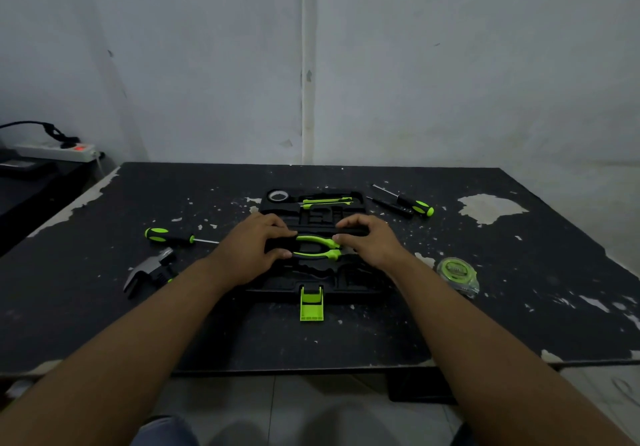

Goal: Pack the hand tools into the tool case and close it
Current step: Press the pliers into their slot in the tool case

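Head view: the case (pixel 311 272) lies open on the desk (pixel 346 341). Both hands, left (pixel 254 250) and right (pixel 369 239), pinch the pliers (pixel 318 248) into a slot. Tape and a knife (pixel 327 200) look stowed. Two screwdrivers, (pixel 169 235) and (pixel 412 203), hammer (pixel 147 270) and tape measure (pixel 457 270) remain out.

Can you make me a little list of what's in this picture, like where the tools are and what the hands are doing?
place: black chipped table by a grey wall
tool case: lying open, green latch at the near edge
pliers: green handles, in the case
left hand: on the pliers
right hand: on the pliers
already in case: tape roll, green knife
still out, left: screwdriver, hammer
still out, right: two screwdrivers, tape measure
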Demonstrator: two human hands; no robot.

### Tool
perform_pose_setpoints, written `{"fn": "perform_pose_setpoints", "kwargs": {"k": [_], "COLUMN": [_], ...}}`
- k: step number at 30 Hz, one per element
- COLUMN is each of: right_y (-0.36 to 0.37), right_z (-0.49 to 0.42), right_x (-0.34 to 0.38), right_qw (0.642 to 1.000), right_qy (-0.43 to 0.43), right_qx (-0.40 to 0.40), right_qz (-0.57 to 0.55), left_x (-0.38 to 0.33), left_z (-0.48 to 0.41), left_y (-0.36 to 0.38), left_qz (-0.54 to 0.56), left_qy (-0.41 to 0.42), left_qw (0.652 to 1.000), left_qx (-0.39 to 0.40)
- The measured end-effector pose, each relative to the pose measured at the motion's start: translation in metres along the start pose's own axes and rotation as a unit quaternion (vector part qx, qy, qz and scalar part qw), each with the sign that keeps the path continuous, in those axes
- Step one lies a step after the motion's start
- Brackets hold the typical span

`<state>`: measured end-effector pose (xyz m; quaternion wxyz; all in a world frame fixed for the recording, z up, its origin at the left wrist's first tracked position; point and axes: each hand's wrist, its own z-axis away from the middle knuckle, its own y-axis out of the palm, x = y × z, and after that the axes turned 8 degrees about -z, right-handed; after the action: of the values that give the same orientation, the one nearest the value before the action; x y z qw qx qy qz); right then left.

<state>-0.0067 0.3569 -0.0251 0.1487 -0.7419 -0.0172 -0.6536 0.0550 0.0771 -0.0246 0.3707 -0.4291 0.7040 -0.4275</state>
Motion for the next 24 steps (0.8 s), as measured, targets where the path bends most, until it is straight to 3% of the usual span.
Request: {"fn": "perform_pose_setpoints", "kwargs": {"k": [11,24], "right_y": [0.001,0.002], "right_z": [-0.001,-0.005], "right_x": [0.000,0.010], "right_qw": [0.999,0.999], "right_qy": [-0.022,0.042], "right_qx": [-0.003,0.020], "right_qz": [0.032,0.026], "left_x": [0.001,-0.018], "left_z": [-0.006,-0.001], "left_y": [0.003,0.004], "left_qz": [-0.010,-0.069], "left_qy": [-0.015,-0.063], "left_qw": [1.000,0.995], "left_qx": [0.016,0.036]}}
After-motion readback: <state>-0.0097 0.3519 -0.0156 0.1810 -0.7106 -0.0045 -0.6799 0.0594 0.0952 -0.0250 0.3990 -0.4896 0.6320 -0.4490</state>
